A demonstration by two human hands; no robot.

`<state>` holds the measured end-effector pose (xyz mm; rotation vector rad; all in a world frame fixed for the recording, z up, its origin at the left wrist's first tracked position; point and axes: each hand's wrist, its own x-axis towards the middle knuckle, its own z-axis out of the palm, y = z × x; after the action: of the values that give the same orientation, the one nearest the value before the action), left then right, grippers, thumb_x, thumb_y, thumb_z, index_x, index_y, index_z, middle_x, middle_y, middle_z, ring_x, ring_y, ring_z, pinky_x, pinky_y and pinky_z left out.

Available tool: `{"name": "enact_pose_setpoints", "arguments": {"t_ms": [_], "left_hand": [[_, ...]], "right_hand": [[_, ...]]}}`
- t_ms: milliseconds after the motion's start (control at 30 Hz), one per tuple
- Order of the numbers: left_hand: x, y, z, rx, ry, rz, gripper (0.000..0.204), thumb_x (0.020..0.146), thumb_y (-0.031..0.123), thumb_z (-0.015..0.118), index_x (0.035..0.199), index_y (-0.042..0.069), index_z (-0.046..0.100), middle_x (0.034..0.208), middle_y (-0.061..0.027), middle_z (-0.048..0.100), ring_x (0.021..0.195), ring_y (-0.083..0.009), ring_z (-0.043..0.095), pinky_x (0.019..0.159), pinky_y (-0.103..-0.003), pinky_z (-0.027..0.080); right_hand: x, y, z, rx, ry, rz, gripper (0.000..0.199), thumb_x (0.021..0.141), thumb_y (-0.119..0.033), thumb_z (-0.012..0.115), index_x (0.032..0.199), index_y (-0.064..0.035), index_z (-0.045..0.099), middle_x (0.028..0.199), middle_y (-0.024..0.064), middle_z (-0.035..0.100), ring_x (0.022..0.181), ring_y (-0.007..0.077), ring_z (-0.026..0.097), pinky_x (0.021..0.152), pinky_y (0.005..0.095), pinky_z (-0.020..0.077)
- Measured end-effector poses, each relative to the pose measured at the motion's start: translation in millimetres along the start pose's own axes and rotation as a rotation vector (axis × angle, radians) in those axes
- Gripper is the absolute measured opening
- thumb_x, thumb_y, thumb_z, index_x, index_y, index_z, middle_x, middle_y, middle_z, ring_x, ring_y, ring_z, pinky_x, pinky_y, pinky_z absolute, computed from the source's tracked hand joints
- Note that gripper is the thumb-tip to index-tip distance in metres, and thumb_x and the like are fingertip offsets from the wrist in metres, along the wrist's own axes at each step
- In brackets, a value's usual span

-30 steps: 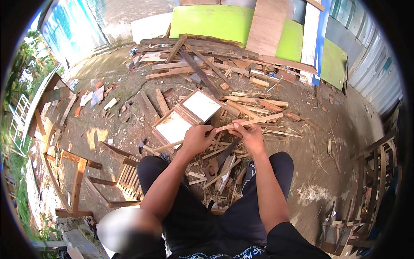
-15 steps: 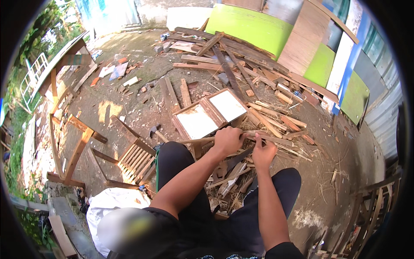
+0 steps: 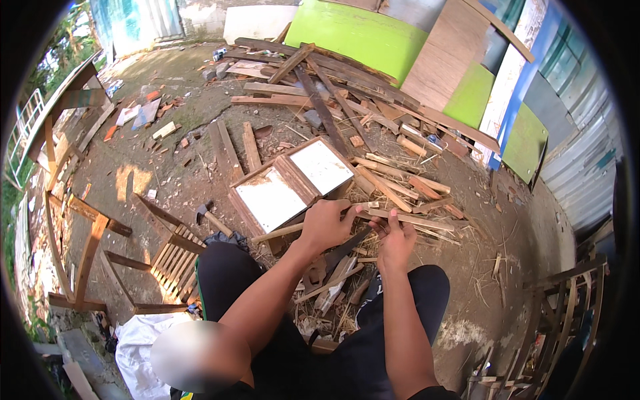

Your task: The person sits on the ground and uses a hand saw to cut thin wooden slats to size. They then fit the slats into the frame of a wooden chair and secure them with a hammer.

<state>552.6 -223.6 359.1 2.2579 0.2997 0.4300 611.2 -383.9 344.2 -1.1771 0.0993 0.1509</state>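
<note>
- Left hand (image 3: 325, 225): closed around a thin wooden strip (image 3: 400, 217).
- Right hand (image 3: 396, 240): fingers pinching the same strip from below.
- Hammer (image 3: 212, 219): lying on the ground beside the framed panel (image 3: 293, 181).

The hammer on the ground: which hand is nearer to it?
Left. The left hand grips a wooden stick to the right of the hammer; the right hand is farther right.

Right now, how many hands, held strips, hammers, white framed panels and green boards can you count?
Hands: 2, left hand, right hand
Strip: 1
Hammer: 1
White panels: 2
Green boards: 3
Total: 9
</note>
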Motion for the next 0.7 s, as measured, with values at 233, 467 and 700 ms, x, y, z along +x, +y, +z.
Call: {"name": "enact_pose_setpoints", "arguments": {"t_ms": [233,467,700], "left_hand": [[12.2,-16.2,1.1,-0.154,0.065,-0.065,0.041,0.104,0.034,0.066,0.088,-0.003,0.075,0.061,-0.0188,0.062,0.052,-0.0290,0.058,0.057,-0.043,0.046],[19.5,-17.5,-2.2,-0.055,0.277,0.048,0.038,0.104,0.030,0.065,0.090,-0.004,0.073,0.067,-0.0186,0.064,0.059,-0.0281,0.059,0.061,-0.039,0.046],[34.3,-26.2,-25.6,-0.755,0.514,-0.259,0.047,0.109,0.040,0.061,0.090,-0.002,0.071,0.068,0.0002,0.055,0.061,-0.0074,0.046,0.054,-0.030,0.036]], "right_hand": [[12.1,0.3,3.9,0.241,-0.056,0.171,0.021,0.108,-0.014,0.061,0.111,0.0059,0.063,0.099,0.0153,0.071,0.085,0.0243,0.074,0.076,0.0352,0.0659],[15.8,-8.9,2.6,0.285,-0.170,0.203,0.020,0.108,-0.017,0.060,0.107,0.0028,0.064,0.094,0.0141,0.071,0.079,0.0209,0.069,0.070,0.0329,0.0589],[28.6,-23.5,-21.1,0.396,-0.018,0.169,0.013,0.108,-0.015,0.058,0.107,-0.0027,0.060,0.086,0.0060,0.061,0.073,0.0179,0.055,0.065,0.0326,0.0452]]}}
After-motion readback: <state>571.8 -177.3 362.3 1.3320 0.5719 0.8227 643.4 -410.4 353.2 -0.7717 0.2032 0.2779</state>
